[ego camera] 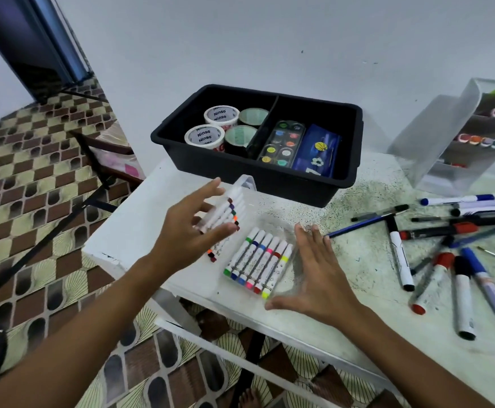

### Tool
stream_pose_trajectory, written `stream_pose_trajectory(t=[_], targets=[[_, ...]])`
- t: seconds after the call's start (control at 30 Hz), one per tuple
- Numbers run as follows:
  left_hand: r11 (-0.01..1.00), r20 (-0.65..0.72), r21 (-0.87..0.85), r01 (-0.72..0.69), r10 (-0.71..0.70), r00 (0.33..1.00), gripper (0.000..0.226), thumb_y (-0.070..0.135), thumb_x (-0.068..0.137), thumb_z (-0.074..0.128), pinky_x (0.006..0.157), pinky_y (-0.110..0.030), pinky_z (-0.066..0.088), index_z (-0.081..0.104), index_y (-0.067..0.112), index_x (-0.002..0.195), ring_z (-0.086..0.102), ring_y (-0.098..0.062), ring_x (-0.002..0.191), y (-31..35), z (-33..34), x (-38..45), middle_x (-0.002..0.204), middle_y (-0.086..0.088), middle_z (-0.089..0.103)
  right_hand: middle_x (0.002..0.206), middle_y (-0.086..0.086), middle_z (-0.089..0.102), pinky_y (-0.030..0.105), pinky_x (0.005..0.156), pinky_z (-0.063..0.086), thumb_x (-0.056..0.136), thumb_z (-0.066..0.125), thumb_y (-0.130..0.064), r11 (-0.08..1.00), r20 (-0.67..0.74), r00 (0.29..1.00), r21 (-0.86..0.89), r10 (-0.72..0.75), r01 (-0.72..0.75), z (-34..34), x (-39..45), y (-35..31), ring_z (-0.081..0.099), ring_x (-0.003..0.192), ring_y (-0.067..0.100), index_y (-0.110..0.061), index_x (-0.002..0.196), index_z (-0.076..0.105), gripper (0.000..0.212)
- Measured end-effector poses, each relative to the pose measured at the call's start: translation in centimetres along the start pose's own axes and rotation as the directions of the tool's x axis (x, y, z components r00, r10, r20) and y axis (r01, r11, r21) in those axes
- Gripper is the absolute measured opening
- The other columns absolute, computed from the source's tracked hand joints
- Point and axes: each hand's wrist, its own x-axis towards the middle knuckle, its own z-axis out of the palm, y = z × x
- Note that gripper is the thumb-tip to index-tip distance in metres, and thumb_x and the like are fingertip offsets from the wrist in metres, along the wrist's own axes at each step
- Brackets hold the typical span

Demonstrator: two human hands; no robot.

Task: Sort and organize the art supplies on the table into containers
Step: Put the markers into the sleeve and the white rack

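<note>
An open clear marker case lies on the white table near its front left corner. Its flat half holds a row of coloured markers. The other half, also filled with markers, is tilted up, and my left hand holds it between thumb and fingers. My right hand rests with straight fingers against the right edge of the flat half, thumb at its front corner. Behind stands a black divided bin.
The bin holds tape rolls on the left, and a paint palette and blue pouch on the right. A clear drawer organizer stands far right. Several loose whiteboard markers and pens are scattered on the right. A chair stands left of the table.
</note>
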Motion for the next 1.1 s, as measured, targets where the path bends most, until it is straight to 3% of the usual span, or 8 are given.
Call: stream_pose_trajectory(t=[0.1, 0.2, 0.33, 0.47, 0.6, 0.7, 0.77, 1.1], targets=[[0.995, 0.069, 0.092, -0.028, 0.022, 0.997, 0.087, 0.081, 0.071, 0.054, 0.070, -0.011, 0.052, 0.046, 0.024, 0.136, 0.059, 0.003, 0.102, 0.6, 0.8, -0.6, 0.124, 0.022, 0.053, 0.142, -0.016, -0.034, 0.022, 0.107, -0.027, 0.052, 0.069, -0.082, 0.999, -0.004, 1.000, 0.041, 0.026, -0.026, 0.4, 0.0, -0.7, -0.039, 0.134, 0.008, -0.036, 0.132, -0.036, 0.139], [0.983, 0.187, 0.174, -0.065, 0.032, 0.982, 0.099, 0.083, 0.068, 0.053, 0.083, -0.016, 0.053, 0.051, 0.012, 0.136, 0.059, -0.009, 0.107, 0.6, 1.6, -1.7, 0.129, -0.001, 0.059, 0.145, -0.014, -0.029, 0.024, 0.109, -0.021, 0.054, 0.074, -0.074, 0.992, 0.016, 0.999, 0.116, 0.048, -0.050, 0.0, -0.2, -1.1, -0.032, 0.134, 0.007, -0.036, 0.136, -0.033, 0.140], [0.901, 0.331, 0.304, -0.308, 0.203, 0.921, 0.102, 0.078, 0.069, 0.057, 0.101, -0.041, 0.048, 0.049, 0.002, 0.137, 0.048, -0.022, 0.129, -0.5, 2.5, -3.0, 0.139, -0.014, 0.053, 0.158, -0.010, 0.017, 0.052, 0.119, 0.012, 0.067, 0.081, -0.054, 0.922, -0.018, 0.994, 0.375, 0.109, -0.095, -0.2, 0.2, 0.2, 0.002, 0.148, 0.019, -0.048, 0.143, -0.023, 0.129], [0.785, 0.414, 0.382, -0.487, 0.325, 0.850, 0.105, 0.077, 0.065, 0.063, 0.112, -0.040, 0.035, 0.051, -0.001, 0.135, 0.039, -0.026, 0.138, -2.3, 2.7, -3.5, 0.142, -0.016, 0.049, 0.132, -0.009, 0.055, 0.048, 0.109, 0.039, 0.085, 0.067, -0.009, 0.868, -0.064, 0.997, 0.496, 0.041, -0.004, -0.2, 0.5, 1.8, 0.037, 0.130, -0.008, -0.061, 0.141, -0.010, 0.109], [0.721, 0.473, 0.396, -0.569, 0.371, 0.799, 0.109, 0.078, 0.063, 0.063, 0.113, -0.043, 0.034, 0.050, -0.002, 0.135, 0.036, -0.029, 0.140, -3.7, 2.8, -3.7, 0.145, -0.017, 0.046, 0.126, -0.014, 0.051, 0.053, 0.114, 0.030, 0.074, 0.051, 0.000, 0.909, -0.098, 0.992, 0.399, -0.085, 0.118, -0.3, 1.0, 2.1, 0.042, 0.127, 0.001, -0.042, 0.149, 0.021, 0.091], [0.699, 0.516, 0.389, -0.600, 0.374, 0.771, 0.110, 0.076, 0.061, 0.066, 0.115, -0.047, 0.030, 0.046, 0.000, 0.139, 0.031, -0.030, 0.143, -4.4, 2.7, -3.8, 0.148, -0.017, 0.042, 0.128, -0.002, 0.052, 0.038, 0.119, 0.022, 0.073, 0.053, 0.009, 0.947, -0.098, 0.989, 0.290, -0.113, 0.137, 0.2, 1.4, 2.3, 0.034, 0.131, 0.011, -0.027, 0.145, 0.038, 0.082], [0.696, 0.539, 0.398, -0.598, 0.350, 0.766, 0.111, 0.077, 0.063, 0.064, 0.116, -0.051, 0.026, 0.042, 0.001, 0.141, 0.027, -0.030, 0.145, -4.6, 2.6, -3.9, 0.150, -0.017, 0.038, 0.126, -0.003, 0.050, 0.026, 0.114, 0.028, 0.075, 0.053, 0.010, 0.953, -0.091, 0.989, 0.270, -0.114, 0.135, 0.6, 1.5, 2.3, 0.034, 0.132, 0.013, -0.020, 0.142, 0.045, 0.074], [0.755, 0.534, 0.482, -0.445, 0.150, 0.832, 0.065, 0.070, 0.094, 0.026, 0.114, -0.066, -0.004, 0.035, 0.033, 0.147, -0.003, -0.024, 0.150, -5.6, 1.2, -3.7, 0.160, 0.001, 0.020, 0.111, -0.003, 0.050, 0.024, 0.081, 0.047, 0.075, 0.055, -0.017, 0.961, -0.218, 0.962, 0.183, -0.164, 0.206, 1.3, 1.6, 1.7, 0.046, 0.109, 0.009, -0.015, 0.126, 0.064, 0.052]])
